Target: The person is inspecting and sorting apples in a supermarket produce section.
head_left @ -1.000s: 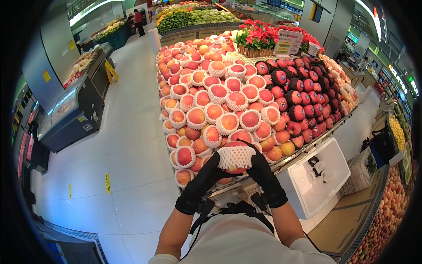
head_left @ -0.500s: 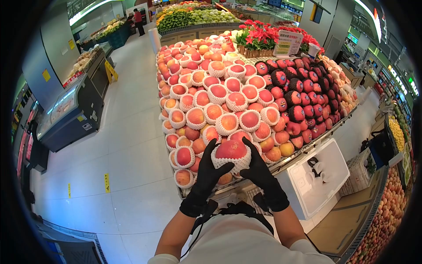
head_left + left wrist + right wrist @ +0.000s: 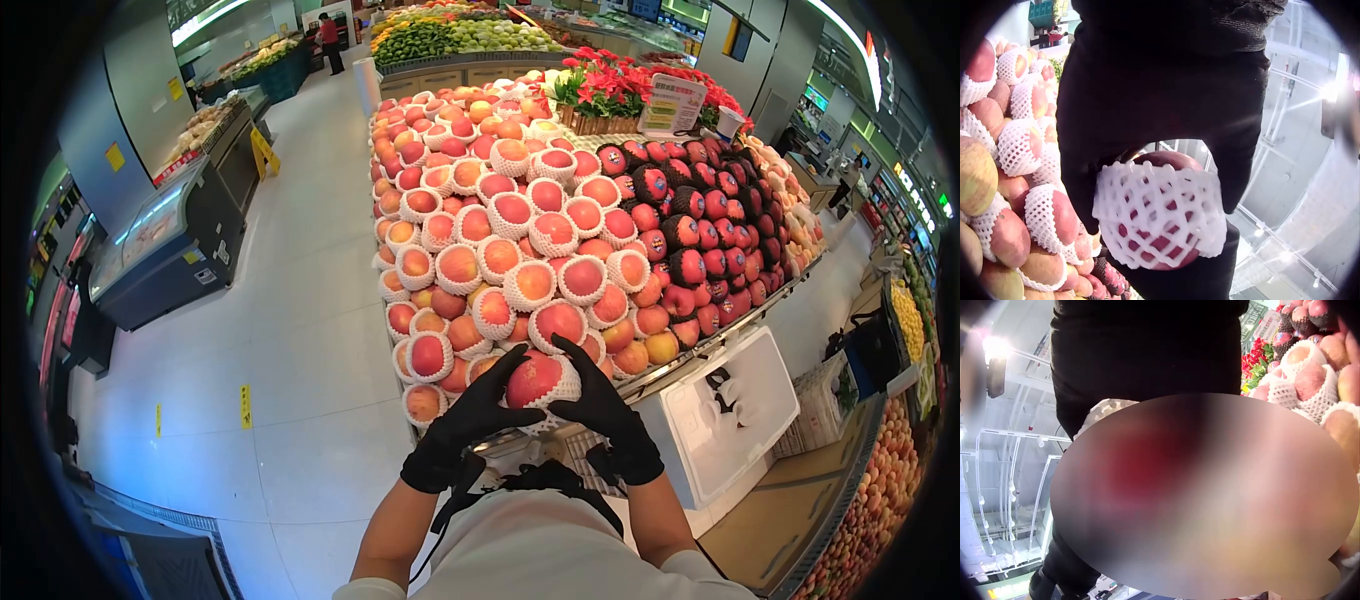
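Note:
A large red apple [image 3: 534,380] in a white foam net [image 3: 571,381] is held between both hands, above the near edge of the display. My left hand [image 3: 462,422], in a black glove, holds its left side, with the thumb below and fingers reaching up. On the other side my right hand [image 3: 608,415], also black-gloved, grips the net with thumb and fingers. The bare red skin faces up and left; in the left wrist view, the foam net [image 3: 1160,215] wraps the fruit. A large blurred patch hides most of the right wrist view.
Netted apples [image 3: 505,258] are heaped ahead, with dark red apples in black nets [image 3: 715,235] to their right. Red flowers and a sign [image 3: 672,104] stand behind. A white foam box [image 3: 730,420] sits at the right. A freezer [image 3: 170,245] stands across the aisle.
The apple has turned in my hands: its netted side faced up first, then its bare red top, which now leans left. My fingers have shifted around it. The head view has moved slightly.

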Demonstrator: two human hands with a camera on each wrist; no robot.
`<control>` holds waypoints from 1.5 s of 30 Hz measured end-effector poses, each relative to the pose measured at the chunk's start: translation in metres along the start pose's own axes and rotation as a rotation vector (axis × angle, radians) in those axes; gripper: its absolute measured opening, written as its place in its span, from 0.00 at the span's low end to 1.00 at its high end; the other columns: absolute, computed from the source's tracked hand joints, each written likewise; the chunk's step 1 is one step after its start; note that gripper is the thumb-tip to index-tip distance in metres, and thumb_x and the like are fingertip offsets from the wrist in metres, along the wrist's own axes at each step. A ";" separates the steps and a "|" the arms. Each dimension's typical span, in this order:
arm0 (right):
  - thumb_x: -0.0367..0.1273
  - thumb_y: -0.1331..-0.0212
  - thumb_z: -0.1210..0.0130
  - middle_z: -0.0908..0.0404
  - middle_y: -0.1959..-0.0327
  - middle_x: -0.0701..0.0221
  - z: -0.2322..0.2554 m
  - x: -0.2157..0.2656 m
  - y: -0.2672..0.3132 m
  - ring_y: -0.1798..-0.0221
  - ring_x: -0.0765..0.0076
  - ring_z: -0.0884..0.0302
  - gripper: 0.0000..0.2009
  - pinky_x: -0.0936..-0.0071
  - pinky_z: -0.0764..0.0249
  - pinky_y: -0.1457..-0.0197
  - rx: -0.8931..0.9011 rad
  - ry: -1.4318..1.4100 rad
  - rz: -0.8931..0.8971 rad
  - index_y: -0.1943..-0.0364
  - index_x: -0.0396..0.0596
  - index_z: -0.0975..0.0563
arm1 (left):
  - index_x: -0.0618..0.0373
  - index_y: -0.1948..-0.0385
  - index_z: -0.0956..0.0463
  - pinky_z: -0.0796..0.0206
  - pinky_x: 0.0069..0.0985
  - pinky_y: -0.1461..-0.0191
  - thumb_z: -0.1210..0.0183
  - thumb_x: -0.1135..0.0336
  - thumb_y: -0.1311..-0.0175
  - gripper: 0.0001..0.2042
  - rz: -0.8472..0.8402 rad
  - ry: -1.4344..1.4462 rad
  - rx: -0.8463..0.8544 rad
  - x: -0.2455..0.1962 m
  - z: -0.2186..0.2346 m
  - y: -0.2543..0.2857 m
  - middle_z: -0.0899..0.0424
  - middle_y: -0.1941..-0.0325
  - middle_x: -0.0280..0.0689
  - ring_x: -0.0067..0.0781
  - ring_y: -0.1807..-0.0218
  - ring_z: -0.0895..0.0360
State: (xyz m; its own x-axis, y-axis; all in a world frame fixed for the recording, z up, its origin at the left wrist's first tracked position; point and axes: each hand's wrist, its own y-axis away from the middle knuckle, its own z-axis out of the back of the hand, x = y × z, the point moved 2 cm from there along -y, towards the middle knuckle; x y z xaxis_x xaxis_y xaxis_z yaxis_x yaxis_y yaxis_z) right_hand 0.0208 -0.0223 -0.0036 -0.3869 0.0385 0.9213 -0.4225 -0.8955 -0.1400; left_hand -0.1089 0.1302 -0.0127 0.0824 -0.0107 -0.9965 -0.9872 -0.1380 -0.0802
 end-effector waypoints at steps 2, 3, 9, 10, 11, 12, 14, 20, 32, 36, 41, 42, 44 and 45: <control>0.28 0.55 0.32 0.41 0.29 0.63 -0.001 0.003 0.000 0.27 0.63 0.46 0.46 0.63 0.47 0.26 0.033 -0.050 -0.013 0.29 0.47 0.45 | 0.60 0.30 0.46 0.44 0.33 0.29 0.27 0.63 0.52 0.46 -0.034 -0.107 -0.003 0.000 0.003 0.001 0.35 0.32 0.44 0.34 0.30 0.39; 0.28 0.54 0.32 0.41 0.29 0.63 -0.003 0.005 0.000 0.27 0.63 0.45 0.46 0.63 0.46 0.26 0.036 -0.065 -0.041 0.29 0.47 0.46 | 0.60 0.31 0.44 0.44 0.33 0.29 0.27 0.63 0.52 0.45 -0.027 -0.110 -0.004 0.001 0.005 0.002 0.34 0.32 0.43 0.34 0.30 0.38; 0.32 0.53 0.29 0.37 0.35 0.60 -0.016 -0.023 -0.007 0.33 0.62 0.36 0.46 0.64 0.32 0.35 -0.041 -0.227 -0.108 0.30 0.46 0.46 | 0.60 0.38 0.35 0.40 0.32 0.32 0.27 0.65 0.53 0.37 0.012 0.027 -0.054 0.007 0.012 0.000 0.27 0.38 0.40 0.32 0.36 0.31; 0.31 0.53 0.29 0.37 0.35 0.61 -0.016 -0.026 -0.008 0.34 0.62 0.36 0.46 0.64 0.31 0.36 -0.058 -0.258 -0.129 0.30 0.46 0.46 | 0.60 0.39 0.34 0.39 0.32 0.33 0.27 0.66 0.53 0.37 0.011 0.063 -0.055 0.008 0.013 0.001 0.26 0.39 0.40 0.32 0.38 0.30; 0.28 0.53 0.30 0.36 0.37 0.61 -0.018 -0.028 -0.009 0.36 0.62 0.33 0.45 0.65 0.28 0.39 -0.048 -0.280 -0.113 0.31 0.46 0.46 | 0.60 0.39 0.34 0.39 0.32 0.33 0.27 0.66 0.53 0.36 0.011 0.070 -0.062 0.007 0.012 0.001 0.26 0.39 0.40 0.31 0.38 0.30; 0.28 0.52 0.31 0.35 0.37 0.61 -0.018 -0.026 -0.011 0.37 0.62 0.33 0.44 0.65 0.27 0.40 -0.047 -0.306 -0.149 0.31 0.46 0.46 | 0.60 0.39 0.33 0.38 0.32 0.34 0.27 0.66 0.54 0.36 0.010 0.077 -0.069 0.005 0.011 0.001 0.26 0.40 0.39 0.31 0.38 0.30; 0.26 0.50 0.33 0.35 0.38 0.62 -0.018 -0.020 -0.013 0.39 0.63 0.32 0.42 0.66 0.27 0.41 -0.046 -0.357 -0.219 0.31 0.46 0.46 | 0.59 0.39 0.34 0.37 0.32 0.34 0.27 0.67 0.54 0.36 0.013 0.073 -0.105 0.008 0.011 0.000 0.26 0.40 0.39 0.31 0.39 0.30; 0.24 0.46 0.39 0.33 0.39 0.63 -0.023 -0.040 -0.017 0.42 0.65 0.30 0.38 0.66 0.27 0.42 -0.083 -0.413 -0.174 0.31 0.48 0.45 | 0.59 0.41 0.34 0.34 0.33 0.37 0.25 0.67 0.57 0.38 -0.036 -0.040 -0.297 0.017 0.010 -0.006 0.25 0.42 0.38 0.31 0.41 0.28; 0.28 0.39 0.42 0.29 0.44 0.67 -0.008 -0.055 -0.002 0.47 0.75 0.28 0.30 0.74 0.27 0.47 0.042 -0.299 -0.272 0.33 0.48 0.39 | 0.59 0.43 0.34 0.32 0.33 0.39 0.23 0.67 0.62 0.39 -0.057 -0.161 -0.545 0.022 0.023 -0.018 0.24 0.46 0.39 0.33 0.44 0.26; 0.29 0.38 0.44 0.27 0.45 0.67 0.003 -0.065 -0.002 0.47 0.75 0.27 0.28 0.74 0.28 0.46 0.019 -0.329 -0.222 0.33 0.47 0.38 | 0.59 0.43 0.35 0.32 0.33 0.40 0.23 0.64 0.60 0.39 -0.048 -0.247 -0.602 0.017 0.044 -0.028 0.25 0.46 0.40 0.34 0.45 0.26; 0.30 0.40 0.41 0.25 0.48 0.68 0.015 -0.060 -0.009 0.49 0.72 0.27 0.27 0.73 0.28 0.47 -0.066 -0.350 -0.210 0.36 0.45 0.35 | 0.61 0.43 0.33 0.31 0.34 0.41 0.24 0.63 0.59 0.38 -0.104 -0.314 -0.679 -0.012 0.065 -0.052 0.24 0.46 0.42 0.36 0.45 0.24; 0.30 0.40 0.41 0.25 0.48 0.67 0.018 -0.057 -0.010 0.49 0.72 0.27 0.26 0.73 0.28 0.47 -0.102 -0.254 -0.150 0.37 0.44 0.33 | 0.62 0.43 0.33 0.30 0.34 0.41 0.24 0.62 0.58 0.37 -0.138 -0.322 -0.701 -0.019 0.068 -0.056 0.23 0.46 0.43 0.36 0.45 0.24; 0.29 0.41 0.41 0.25 0.48 0.67 0.023 -0.051 -0.014 0.49 0.71 0.26 0.24 0.73 0.28 0.47 -0.174 -0.064 -0.030 0.39 0.44 0.31 | 0.62 0.43 0.33 0.31 0.34 0.40 0.25 0.63 0.56 0.36 -0.101 -0.294 -0.704 -0.027 0.074 -0.067 0.24 0.46 0.43 0.37 0.44 0.25; 0.28 0.42 0.41 0.25 0.48 0.66 0.025 -0.051 -0.017 0.48 0.69 0.26 0.23 0.72 0.28 0.46 -0.207 -0.047 -0.009 0.40 0.44 0.30 | 0.62 0.43 0.34 0.32 0.34 0.39 0.25 0.63 0.56 0.36 -0.099 -0.264 -0.711 -0.030 0.078 -0.073 0.24 0.46 0.43 0.36 0.44 0.25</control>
State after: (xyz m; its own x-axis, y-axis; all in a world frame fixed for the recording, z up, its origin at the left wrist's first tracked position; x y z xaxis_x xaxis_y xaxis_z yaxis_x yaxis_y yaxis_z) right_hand 0.0682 -0.0202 -0.0387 -0.3458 0.0214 0.9381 -0.5870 -0.7849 -0.1985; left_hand -0.0501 0.2181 0.0209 0.0425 0.2602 -0.9646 -0.6437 -0.7312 -0.2256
